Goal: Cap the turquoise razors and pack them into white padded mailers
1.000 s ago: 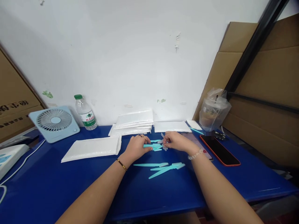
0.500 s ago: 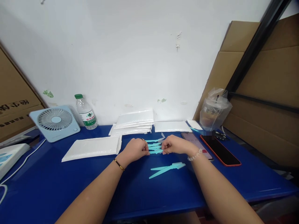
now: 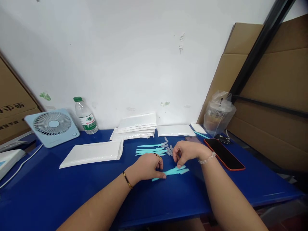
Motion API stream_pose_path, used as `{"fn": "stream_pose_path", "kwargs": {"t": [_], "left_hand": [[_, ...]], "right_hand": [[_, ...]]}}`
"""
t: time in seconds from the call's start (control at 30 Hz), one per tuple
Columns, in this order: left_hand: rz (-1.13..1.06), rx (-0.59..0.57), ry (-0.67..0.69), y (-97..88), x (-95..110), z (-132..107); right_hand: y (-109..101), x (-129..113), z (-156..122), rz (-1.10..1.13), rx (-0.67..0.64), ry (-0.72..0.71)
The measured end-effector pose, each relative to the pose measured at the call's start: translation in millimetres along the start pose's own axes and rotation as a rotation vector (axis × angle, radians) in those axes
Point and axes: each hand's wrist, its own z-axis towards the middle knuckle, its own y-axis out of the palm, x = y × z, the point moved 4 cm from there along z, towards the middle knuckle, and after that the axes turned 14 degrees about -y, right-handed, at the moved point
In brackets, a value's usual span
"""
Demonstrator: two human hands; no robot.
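Note:
My left hand (image 3: 150,166) rests on the table with its fingers curled. Its thumb and fingers close round the handle ends of a small bunch of turquoise eyebrow razors (image 3: 172,172). At the capped blade end, my right hand (image 3: 189,153) has its thumb and fingertips pinched on the uppermost razor. Just beyond my left hand lies a row of several more turquoise razors (image 3: 149,150), handles pointing left. Their translucent blade covers (image 3: 169,150) point right, near my right fingers. My left palm hides part of the bunch.
White padded envelopes lie at left (image 3: 92,154), in a stack (image 3: 137,122) by the wall and beside it (image 3: 176,130). A fan (image 3: 54,125) and water bottle (image 3: 86,117) stand left. At right are an orange-edged phone (image 3: 223,154), another phone (image 3: 192,139) and a bagged drink cup (image 3: 218,114).
Both hands have moved nearer to me, from the row of razors to the bunch in front of it. The row now lies uncovered, and the front bunch looks fuller.

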Motion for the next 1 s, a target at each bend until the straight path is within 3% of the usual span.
{"fn": "stream_pose_path", "kwargs": {"t": [0.1,0.2,0.33,0.57,0.67,0.83,0.9,1.0], "left_hand": [[-0.008,-0.010,-0.046,4.5,-4,3],[-0.024,0.003,-0.075,3.4,-12,8],[-0.043,0.041,-0.137,-8.5,-30,11],[-0.006,0.191,-0.302,-26.1,-60,13],[-0.002,0.271,-0.294,-26.8,-57,13],[-0.024,0.239,-0.151,-23.1,-35,8],[0.000,0.219,-0.052,-19.1,-24,5],[0.071,0.172,0.073,-8.4,-12,2]], "right_hand": [[7,4,3,-0.003,-0.098,0.037],[8,9,8,-0.025,-0.082,0.045],[1,9,11,-0.050,0.058,-0.005],[-16,15,7,-0.160,0.351,0.046],[-10,12,3,-0.167,0.227,0.068],[14,-5,4,-0.220,-0.103,0.201],[20,-11,10,-0.290,-0.121,0.206],[24,-18,21,-0.341,-0.043,0.079]]}}
